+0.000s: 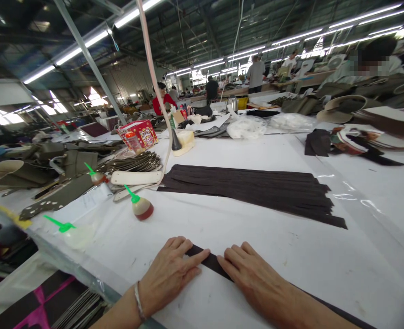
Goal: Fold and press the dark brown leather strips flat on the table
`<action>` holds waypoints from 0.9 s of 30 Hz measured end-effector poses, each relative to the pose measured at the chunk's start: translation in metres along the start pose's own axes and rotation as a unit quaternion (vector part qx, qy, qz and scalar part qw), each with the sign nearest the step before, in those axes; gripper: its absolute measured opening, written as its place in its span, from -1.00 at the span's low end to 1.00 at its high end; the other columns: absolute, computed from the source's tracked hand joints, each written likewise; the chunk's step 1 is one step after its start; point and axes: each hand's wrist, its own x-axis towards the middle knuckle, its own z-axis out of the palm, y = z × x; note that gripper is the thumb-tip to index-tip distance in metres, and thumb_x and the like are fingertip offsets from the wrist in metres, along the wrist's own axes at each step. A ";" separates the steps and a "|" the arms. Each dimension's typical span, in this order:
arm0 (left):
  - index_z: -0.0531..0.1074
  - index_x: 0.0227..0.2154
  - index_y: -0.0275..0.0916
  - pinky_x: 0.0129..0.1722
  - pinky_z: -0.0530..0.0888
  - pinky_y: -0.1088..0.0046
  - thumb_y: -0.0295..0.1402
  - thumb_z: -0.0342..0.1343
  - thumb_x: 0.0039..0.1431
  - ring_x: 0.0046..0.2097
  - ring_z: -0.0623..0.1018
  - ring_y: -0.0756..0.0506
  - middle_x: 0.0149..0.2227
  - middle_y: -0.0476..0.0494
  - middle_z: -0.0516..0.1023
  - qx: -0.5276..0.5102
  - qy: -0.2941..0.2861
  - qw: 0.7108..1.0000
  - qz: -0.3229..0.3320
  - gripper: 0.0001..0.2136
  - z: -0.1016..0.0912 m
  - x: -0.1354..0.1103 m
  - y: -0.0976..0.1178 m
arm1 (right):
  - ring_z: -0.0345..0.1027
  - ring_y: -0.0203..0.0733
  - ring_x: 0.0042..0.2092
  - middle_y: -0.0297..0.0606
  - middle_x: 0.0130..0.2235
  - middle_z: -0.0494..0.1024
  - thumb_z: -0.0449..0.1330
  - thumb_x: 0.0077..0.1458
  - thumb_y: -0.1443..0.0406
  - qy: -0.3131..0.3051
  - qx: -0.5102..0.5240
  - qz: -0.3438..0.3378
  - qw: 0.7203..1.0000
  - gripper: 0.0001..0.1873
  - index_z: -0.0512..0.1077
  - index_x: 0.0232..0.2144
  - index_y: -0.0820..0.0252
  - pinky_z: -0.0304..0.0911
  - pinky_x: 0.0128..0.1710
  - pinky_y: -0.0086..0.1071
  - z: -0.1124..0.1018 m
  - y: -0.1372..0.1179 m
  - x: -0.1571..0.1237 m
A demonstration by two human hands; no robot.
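Dark strip [214, 263] partly hidden under right hand [253, 276]

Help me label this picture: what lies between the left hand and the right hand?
In the head view, part of a single dark strip lies between the left hand and the right hand, on the white tabletop.

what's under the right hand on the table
A dark strip runs under the right hand, showing again beyond the forearm. White tabletop shows around it. The hand covers the stretch between, so that part cannot be seen.
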 end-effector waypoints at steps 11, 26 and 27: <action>0.26 0.15 0.08 -0.08 0.35 0.21 -0.33 0.17 0.20 -0.14 0.36 -0.15 -0.22 -0.08 0.36 0.028 0.008 0.999 0.025 -0.54 -0.001 0.003 0.000 | 0.18 -0.16 -0.30 -0.28 -0.29 0.35 0.11 0.13 0.54 -0.029 0.011 0.005 0.999 -0.78 0.33 -0.19 0.24 0.04 -0.24 -0.26 -0.008 0.006 -0.022; 0.44 -0.03 -0.27 0.12 0.17 0.24 -0.58 -0.22 0.31 0.19 0.29 -0.16 0.11 -0.14 0.43 0.060 0.248 0.967 -0.010 -0.64 0.008 0.030 0.070 | 0.18 -0.15 -0.29 -0.28 -0.31 0.36 0.10 0.20 0.48 -0.035 -0.021 0.004 0.999 -0.91 0.34 -0.28 0.24 0.03 -0.24 -0.23 -0.016 0.004 -0.029; 0.42 0.00 -0.28 0.14 0.17 0.29 -0.57 -0.24 0.33 0.19 0.30 -0.12 0.11 -0.12 0.44 0.059 0.253 0.966 0.012 -0.63 0.009 0.030 0.073 | 0.18 -0.15 -0.29 -0.28 -0.31 0.36 0.11 0.20 0.47 -0.034 -0.022 0.003 0.999 -0.92 0.34 -0.28 0.24 0.03 -0.24 -0.23 -0.015 0.004 -0.029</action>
